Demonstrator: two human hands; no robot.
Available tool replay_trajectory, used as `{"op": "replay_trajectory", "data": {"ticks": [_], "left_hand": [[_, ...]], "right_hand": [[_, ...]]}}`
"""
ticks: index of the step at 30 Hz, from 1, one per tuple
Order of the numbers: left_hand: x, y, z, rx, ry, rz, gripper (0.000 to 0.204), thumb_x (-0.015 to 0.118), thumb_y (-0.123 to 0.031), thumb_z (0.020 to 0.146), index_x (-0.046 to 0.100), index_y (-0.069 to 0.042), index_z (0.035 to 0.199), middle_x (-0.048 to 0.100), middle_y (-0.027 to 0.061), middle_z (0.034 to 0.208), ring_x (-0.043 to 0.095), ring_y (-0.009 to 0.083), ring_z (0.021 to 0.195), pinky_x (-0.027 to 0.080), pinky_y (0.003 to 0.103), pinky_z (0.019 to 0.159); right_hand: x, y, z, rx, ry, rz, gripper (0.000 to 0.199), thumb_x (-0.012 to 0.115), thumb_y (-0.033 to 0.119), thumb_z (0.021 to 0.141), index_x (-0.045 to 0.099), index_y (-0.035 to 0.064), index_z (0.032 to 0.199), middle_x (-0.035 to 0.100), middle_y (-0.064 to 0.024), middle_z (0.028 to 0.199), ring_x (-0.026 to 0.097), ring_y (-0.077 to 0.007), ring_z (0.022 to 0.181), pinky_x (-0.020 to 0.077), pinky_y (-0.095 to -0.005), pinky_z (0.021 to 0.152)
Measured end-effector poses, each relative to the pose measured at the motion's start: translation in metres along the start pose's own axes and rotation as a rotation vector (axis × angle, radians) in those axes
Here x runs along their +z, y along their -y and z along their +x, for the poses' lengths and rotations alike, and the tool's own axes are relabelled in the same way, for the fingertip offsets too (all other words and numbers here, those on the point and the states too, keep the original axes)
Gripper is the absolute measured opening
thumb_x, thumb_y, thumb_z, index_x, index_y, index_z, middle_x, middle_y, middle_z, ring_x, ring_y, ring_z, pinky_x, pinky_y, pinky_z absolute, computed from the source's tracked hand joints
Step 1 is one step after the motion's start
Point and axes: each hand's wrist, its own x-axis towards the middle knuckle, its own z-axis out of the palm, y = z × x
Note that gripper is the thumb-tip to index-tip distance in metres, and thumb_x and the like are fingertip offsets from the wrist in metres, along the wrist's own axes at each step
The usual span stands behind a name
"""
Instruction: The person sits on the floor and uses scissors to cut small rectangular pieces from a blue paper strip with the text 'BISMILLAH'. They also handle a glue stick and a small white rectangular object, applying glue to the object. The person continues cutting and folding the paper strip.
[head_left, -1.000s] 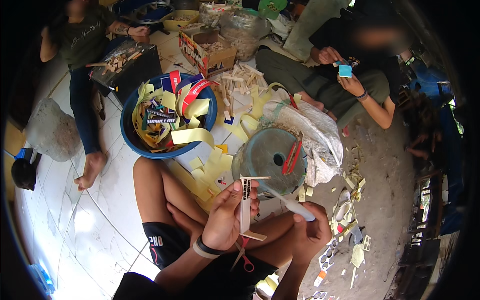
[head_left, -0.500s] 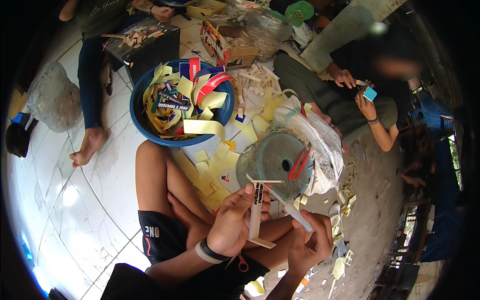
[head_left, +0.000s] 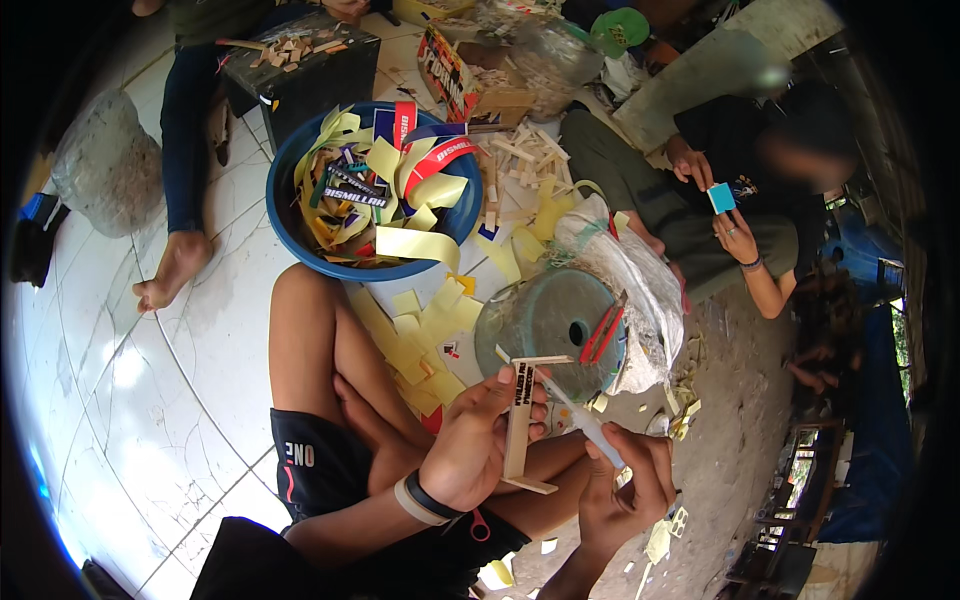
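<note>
Just above my lap, my left hand [head_left: 475, 445] is closed round a small wooden frame [head_left: 517, 430], a long flat bar with dark print and a short strip jutting out at each end. My right hand [head_left: 625, 490] grips a slim, whitish, tapered tube [head_left: 590, 425] between thumb and fingers. The tube's narrow tip points up and left, close to the frame's upper end; whether it touches is not clear. Beyond the frame stands a round grey-green drum [head_left: 520, 310] with a hole in its top, and a red tool [head_left: 603, 330] lies on it.
A blue basin [head_left: 283, 235] holds paper and printed strips. Yellow paper pieces [head_left: 440, 320] and wooden sticks [head_left: 520, 155] litter the floor. A white sack [head_left: 640, 300] adjoins the drum. At right, a co-worker holds a light-blue square [head_left: 721, 198]. Red-handled scissors [head_left: 480, 526] lie at my lap.
My view has shifted slightly. The tube and frame keep nearly the same places in my hands. The co-worker's light-blue square has turned and shows more of its face.
</note>
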Motion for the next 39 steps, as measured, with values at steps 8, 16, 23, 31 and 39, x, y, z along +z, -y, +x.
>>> {"op": "replay_trajectory", "data": {"ticks": [8, 16, 23, 31, 39], "left_hand": [[-0.004, -0.002, 0.002, -0.002, -0.014, -0.041, 0.038, 0.047, -0.033, 0.113, 0.062, -0.001, 0.126, 0.064, 0.0029, 0.103, 0.062, 0.0129, 0.088, 0.054, 0.029, 0.085], [-0.005, -0.003, 0.004, -0.008, -0.018, -0.045, 0.038, 0.046, -0.033, 0.113, 0.062, -0.001, 0.126, 0.064, 0.0029, 0.103, 0.062, 0.0129, 0.086, 0.054, 0.028, 0.082], [-0.006, -0.002, 0.003, 0.005, 0.021, -0.095, 0.039, 0.045, -0.033, 0.113, 0.062, 0.000, 0.127, 0.063, 0.0024, 0.101, 0.059, 0.0120, 0.085, 0.051, 0.027, 0.073], [-0.004, -0.021, 0.008, 0.239, -0.010, 0.136, 0.044, 0.040, -0.037, 0.115, 0.063, -0.001, 0.124, 0.060, 0.0008, 0.090, 0.053, 0.0092, 0.072, 0.043, 0.024, 0.066], [-0.006, -0.042, 0.005, 0.497, 0.105, 0.459, 0.045, 0.037, -0.039, 0.115, 0.061, -0.001, 0.123, 0.062, 0.0018, 0.096, 0.055, 0.0078, 0.076, 0.046, 0.023, 0.070]], "right_hand": [[0.006, 0.001, 0.000, 0.027, 0.015, 0.012, 0.025, 0.086, 0.000, 0.078, 0.078, 0.0021, 0.102, 0.071, -0.0085, 0.089, 0.066, -0.0209, 0.081, 0.0502, -0.0306, 0.072], [0.008, -0.001, 0.000, 0.012, 0.011, 0.018, 0.024, 0.085, -0.001, 0.080, 0.078, 0.0017, 0.103, 0.070, -0.0090, 0.089, 0.066, -0.0203, 0.080, 0.0507, -0.0304, 0.072], [0.003, 0.002, -0.002, 0.085, 0.012, 0.087, 0.023, 0.081, -0.001, 0.084, 0.074, -0.0018, 0.105, 0.068, -0.0107, 0.098, 0.065, -0.0214, 0.091, 0.0514, -0.0316, 0.079], [-0.015, 0.007, -0.001, 0.149, 0.031, 0.264, 0.024, 0.082, -0.006, 0.079, 0.072, 0.0008, 0.100, 0.070, -0.0141, 0.096, 0.071, -0.0276, 0.092, 0.0571, -0.0349, 0.078], [-0.016, 0.014, -0.002, 0.014, 0.198, 0.189, 0.028, 0.080, -0.010, 0.072, 0.076, 0.0027, 0.097, 0.074, -0.0124, 0.097, 0.071, -0.0279, 0.087, 0.0572, -0.0350, 0.076]]}}
